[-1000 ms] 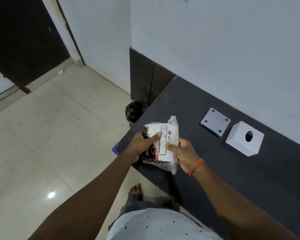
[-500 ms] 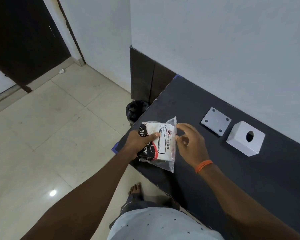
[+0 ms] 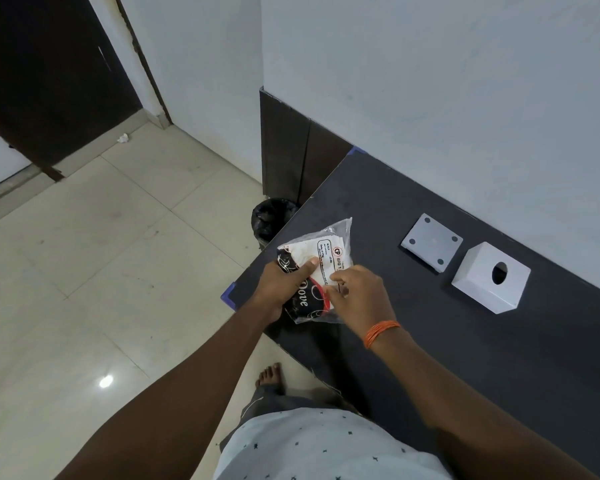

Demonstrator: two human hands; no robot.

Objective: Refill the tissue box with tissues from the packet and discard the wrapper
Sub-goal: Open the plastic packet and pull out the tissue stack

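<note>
A clear plastic tissue packet (image 3: pixel 323 258) with white tissues and a black-and-red label is held above the near left corner of the dark table (image 3: pixel 465 341). My left hand (image 3: pixel 284 289) grips its left side, thumb on top. My right hand (image 3: pixel 361 296), with an orange thread at the wrist, pinches the packet's right front edge with its fingertips. The white cube tissue box (image 3: pixel 489 277), with a round hole on top, stands to the right near the wall. Its flat grey base plate (image 3: pixel 432 242) lies just left of the box.
A bin lined with a black bag (image 3: pixel 272 216) stands on the tiled floor beside the table's left edge. A white wall runs behind the table. A dark door (image 3: pixel 49 81) is at the far left. My bare foot (image 3: pixel 271 377) is below the table edge.
My right hand let go of the packet half a second ago, then came back and now pinches its right front edge. The packet tilted slightly in my left hand.
</note>
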